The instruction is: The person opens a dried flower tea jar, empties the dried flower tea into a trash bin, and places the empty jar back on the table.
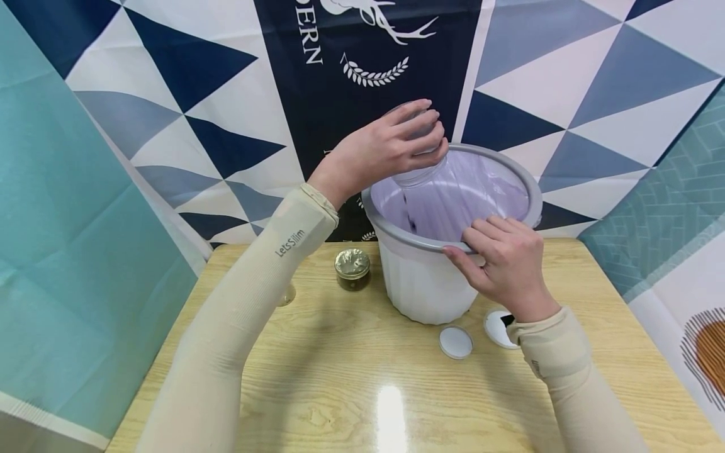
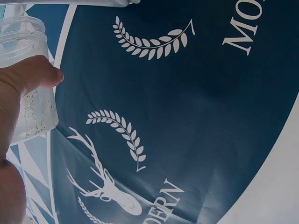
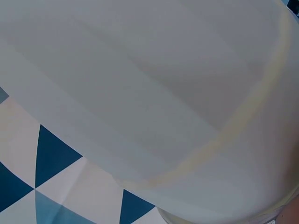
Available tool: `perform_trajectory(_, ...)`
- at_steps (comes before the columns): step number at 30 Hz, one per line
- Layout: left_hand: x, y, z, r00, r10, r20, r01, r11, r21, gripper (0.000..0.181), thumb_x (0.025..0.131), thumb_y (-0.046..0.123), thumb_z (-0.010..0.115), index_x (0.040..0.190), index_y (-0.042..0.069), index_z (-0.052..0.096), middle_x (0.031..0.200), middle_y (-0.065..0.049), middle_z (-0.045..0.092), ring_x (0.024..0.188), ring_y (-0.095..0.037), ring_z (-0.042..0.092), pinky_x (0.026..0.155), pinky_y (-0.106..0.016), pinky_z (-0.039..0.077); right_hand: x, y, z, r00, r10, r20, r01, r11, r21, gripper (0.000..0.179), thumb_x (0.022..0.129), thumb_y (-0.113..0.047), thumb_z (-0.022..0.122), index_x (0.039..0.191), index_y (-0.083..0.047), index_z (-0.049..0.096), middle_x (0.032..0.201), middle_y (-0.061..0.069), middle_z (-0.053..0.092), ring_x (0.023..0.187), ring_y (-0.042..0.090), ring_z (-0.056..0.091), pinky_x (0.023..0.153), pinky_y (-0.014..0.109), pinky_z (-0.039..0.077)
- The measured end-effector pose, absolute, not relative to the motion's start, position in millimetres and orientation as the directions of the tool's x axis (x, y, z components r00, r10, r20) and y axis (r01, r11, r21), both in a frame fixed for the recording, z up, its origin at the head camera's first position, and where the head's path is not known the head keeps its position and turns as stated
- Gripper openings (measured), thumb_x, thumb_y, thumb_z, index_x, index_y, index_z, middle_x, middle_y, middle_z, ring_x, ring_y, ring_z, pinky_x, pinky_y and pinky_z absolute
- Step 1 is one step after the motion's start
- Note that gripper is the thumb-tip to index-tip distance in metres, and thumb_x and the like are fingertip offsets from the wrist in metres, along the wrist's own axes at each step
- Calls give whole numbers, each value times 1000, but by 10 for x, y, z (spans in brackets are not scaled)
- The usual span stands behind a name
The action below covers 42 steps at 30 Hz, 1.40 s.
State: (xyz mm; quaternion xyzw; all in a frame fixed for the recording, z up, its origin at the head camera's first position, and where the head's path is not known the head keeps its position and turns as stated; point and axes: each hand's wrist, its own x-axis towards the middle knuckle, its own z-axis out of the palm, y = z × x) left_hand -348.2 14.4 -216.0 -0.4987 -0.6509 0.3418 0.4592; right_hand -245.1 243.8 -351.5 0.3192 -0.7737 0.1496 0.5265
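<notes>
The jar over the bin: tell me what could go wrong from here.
The left hand holds the jar mouth-down over the bin's left side; if it drifts outward, bits might miss the bin and land on the table. Specks dot the jar's wall, so some may stay stuck. The right hand grips the near rim; a hard pull could tip the bin.
</notes>
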Motion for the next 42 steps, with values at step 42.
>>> perform_trajectory(42, -3491, -66, -2240, 12, 916, 400, 284, 381, -880, 58, 102, -17, 32, 145, 18, 51, 140, -5, 59, 136, -24, 55, 126, -39, 32, -2447, 2444, -3512, -228, -341, 912, -649, 752, 118, 58, 105, -52, 50, 63, -13, 47, 56, -3, 37, 49, 17, 33, 47, 31, 22)
